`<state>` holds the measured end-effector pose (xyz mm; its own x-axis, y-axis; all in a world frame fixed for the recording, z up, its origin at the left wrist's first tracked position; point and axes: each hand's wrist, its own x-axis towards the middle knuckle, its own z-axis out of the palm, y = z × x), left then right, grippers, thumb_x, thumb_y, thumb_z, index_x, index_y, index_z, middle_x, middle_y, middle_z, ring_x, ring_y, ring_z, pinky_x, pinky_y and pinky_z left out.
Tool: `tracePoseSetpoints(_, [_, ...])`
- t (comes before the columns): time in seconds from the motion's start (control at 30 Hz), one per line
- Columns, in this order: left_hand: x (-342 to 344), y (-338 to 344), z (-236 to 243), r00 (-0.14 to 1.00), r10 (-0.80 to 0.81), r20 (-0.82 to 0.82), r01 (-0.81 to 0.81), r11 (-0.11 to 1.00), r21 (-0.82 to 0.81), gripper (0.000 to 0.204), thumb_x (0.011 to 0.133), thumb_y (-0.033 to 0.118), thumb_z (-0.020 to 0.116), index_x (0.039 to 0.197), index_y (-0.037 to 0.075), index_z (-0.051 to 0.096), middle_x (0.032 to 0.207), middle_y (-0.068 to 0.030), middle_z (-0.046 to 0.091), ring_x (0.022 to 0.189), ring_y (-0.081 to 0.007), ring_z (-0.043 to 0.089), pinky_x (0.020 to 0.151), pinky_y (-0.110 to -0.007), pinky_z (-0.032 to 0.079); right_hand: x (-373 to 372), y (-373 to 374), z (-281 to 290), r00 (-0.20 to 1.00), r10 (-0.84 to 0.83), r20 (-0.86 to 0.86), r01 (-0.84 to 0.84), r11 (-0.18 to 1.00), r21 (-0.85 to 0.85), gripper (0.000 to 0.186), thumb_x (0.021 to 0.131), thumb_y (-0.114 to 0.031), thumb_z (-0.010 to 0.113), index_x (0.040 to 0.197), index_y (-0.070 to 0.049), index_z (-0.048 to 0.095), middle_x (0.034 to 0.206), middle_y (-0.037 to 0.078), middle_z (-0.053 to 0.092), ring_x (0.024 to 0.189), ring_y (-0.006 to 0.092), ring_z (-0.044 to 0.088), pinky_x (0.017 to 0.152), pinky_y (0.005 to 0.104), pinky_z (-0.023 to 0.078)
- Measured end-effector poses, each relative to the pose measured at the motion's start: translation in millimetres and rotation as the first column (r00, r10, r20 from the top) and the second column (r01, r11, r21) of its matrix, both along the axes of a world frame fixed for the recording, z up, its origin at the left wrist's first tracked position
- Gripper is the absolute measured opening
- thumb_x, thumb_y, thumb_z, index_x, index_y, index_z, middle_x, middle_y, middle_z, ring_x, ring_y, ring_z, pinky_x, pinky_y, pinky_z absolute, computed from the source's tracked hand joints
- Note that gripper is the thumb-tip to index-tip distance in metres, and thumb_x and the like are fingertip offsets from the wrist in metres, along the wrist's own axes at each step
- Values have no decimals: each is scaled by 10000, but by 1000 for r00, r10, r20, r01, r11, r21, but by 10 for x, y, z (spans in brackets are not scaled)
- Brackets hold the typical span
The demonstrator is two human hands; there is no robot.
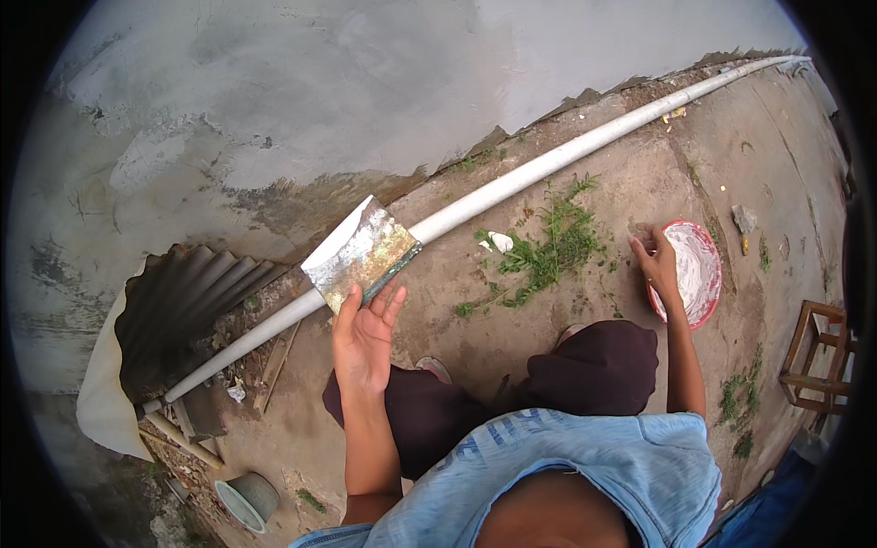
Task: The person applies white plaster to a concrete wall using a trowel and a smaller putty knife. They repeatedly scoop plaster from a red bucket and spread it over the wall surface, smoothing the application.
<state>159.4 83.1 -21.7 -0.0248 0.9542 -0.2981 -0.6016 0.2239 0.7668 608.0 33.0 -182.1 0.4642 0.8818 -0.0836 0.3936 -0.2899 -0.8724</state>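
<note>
Board (364, 245), squarish and blotchy, is right at the fingertips of the left grip (364, 342), blocking part of the white pipe (530, 175) behind it; palm's up, fingers half curled, can't tell if it's actually holding on. Red bowl (718, 279) of white paste (694, 267) is just right of the right grip (660, 271), loosely bent, can't tell if it's got the rim.

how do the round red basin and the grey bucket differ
The round, red-rimmed basin looks shallow; the round grey bucket looks deeper. The basin holds white material; the bucket shows none. The basin is by the right hand; the bucket sits apart at lower left. Both are open containers on the ground.
</note>
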Motion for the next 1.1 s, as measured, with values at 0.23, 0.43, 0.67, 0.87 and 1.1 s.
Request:
tracePoseSetpoints(0.23, [298, 158, -201, 948, -16, -318, -1, 998, -55, 310, 960, 120, 610, 1221, -14, 512, 1278, -154, 569, 1174, -299, 591, 1049, -459, 493, 1185, -1986, -788, 499, -78, 863, 445, 877, -179, 333, 852, -279, 742, 1067, -37, 663, 956, 172, 684, 832, 311, 646, 751, 413, 508])
tracePoseSetpoints(0.43, [718, 302, -427, 906, -67, -418, 59, 998, -32, 330, 936, 122, 664, 1205, -36, 555, 1153, -127, 644, 1038, -201, 650, 960, -402, 550, 831, -1831, -649, 816, -290, 500, 497, 793, -352, 317, 818, -267, 768, 1010, -38, 663, 799, 135, 661, 740, 277, 649, 688, 406, 499])
tracePoseSetpoints(0.67, [1170, 314, -903, 890, -107, -443, 79, 994, -81, 339, 982, 235, 613, 1232, 17, 549, 1150, -111, 637, 1029, -199, 649, 878, -360, 557, 902, -1441, -560, 838, -79, 539, 355, 830, -431, 322, 770, -298, 793, 973, -56, 731, 821, 192, 702, 803, 344, 694, 705, 430, 535])
tracePoseSetpoints(0.87, [1824, 382, -1583, 835, -416, -361, 337, 904, -263, 570, 1002, 301, 577, 1467, 66, 345, 1377, -119, 506, 1223, -224, 530, 1014, -398, 446, 1038, -1417, -105, 747, 6, 665, 400, 795, -457, 216, 794, -229, 727, 976, -114, 741, 788, 160, 704, 764, 339, 694, 660, 440, 529])
tracePoseSetpoints(1.1, [2340, 236, -2029, 661, -737, -141, 668, 663, -337, 501, 976, 144, 603, 1417, 61, 380, 1290, -107, 559, 1142, -197, 579, 941, -368, 495, 1074, -1265, -293, 725, -164, 669, 453, 845, -284, 292, 843, -165, 690, 1125, -104, 645, 736, 147, 683, 670, 317, 675, 609, 409, 513])
